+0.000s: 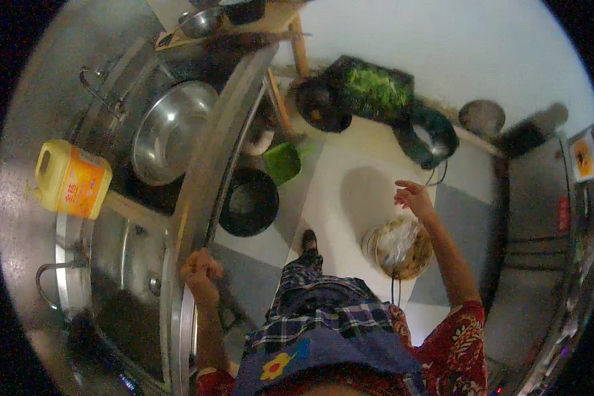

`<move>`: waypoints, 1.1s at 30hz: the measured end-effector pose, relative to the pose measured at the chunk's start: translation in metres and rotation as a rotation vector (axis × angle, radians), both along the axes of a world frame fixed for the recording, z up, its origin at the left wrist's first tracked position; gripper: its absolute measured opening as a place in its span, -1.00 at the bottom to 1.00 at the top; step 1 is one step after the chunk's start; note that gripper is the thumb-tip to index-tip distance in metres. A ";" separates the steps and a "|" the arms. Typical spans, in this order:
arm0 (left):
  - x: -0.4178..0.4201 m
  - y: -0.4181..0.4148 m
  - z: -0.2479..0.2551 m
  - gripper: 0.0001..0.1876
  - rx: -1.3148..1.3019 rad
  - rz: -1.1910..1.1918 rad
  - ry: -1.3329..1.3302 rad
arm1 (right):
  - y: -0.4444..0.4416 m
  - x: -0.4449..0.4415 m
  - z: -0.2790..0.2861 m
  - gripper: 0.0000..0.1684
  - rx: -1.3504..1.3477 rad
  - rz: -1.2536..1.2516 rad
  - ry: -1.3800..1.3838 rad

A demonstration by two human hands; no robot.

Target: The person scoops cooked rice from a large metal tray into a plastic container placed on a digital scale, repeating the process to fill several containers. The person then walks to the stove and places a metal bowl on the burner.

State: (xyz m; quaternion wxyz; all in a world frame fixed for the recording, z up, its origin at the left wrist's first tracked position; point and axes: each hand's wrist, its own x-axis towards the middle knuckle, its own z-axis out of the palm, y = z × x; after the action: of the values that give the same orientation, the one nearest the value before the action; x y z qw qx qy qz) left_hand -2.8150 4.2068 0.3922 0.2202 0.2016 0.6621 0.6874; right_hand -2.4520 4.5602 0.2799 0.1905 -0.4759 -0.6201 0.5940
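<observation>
My left hand is curled beside the front edge of the metal sink counter; whether it touches the edge or holds anything, I cannot tell. Out over the floor, my right hand has its fingers apart and nothing in it. Below that hand stands a round bucket with clear plastic in it. Left of my foot is a dark round basin, next to a green plastic container. A large steel bowl rests in the sink, and a yellow jug with an orange label lies on the counter.
Along the wall stand a black crate of leafy greens, a dark round basket and a dark tub. A wooden shelf with bowls is at the top. A steel cabinet stands at the right.
</observation>
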 end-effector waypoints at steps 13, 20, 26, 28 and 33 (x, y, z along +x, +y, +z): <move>-0.069 0.180 0.023 -0.75 -0.180 0.002 0.044 | 0.283 -0.225 0.183 -0.58 0.292 0.133 0.056; -0.080 0.223 -0.008 -0.76 -0.269 0.268 -0.002 | 0.473 -0.334 0.247 -0.61 0.446 0.043 0.121; -0.073 0.331 0.035 -0.73 -0.506 0.188 0.192 | 0.621 -0.421 0.277 -0.66 0.829 0.019 0.033; -0.076 0.353 0.034 -0.73 -0.601 0.220 0.202 | 0.652 -0.447 0.287 -0.65 1.085 0.055 -0.156; -0.089 0.398 0.035 -0.72 -0.653 0.341 0.149 | 0.707 -0.496 0.274 -0.56 1.278 0.185 -0.380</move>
State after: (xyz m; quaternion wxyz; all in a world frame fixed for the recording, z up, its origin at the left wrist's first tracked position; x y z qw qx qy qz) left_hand -2.9045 4.6053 0.4272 0.1066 0.0571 0.8847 0.4501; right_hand -2.9478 5.2675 0.5538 0.2709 -0.3107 -0.9106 0.0299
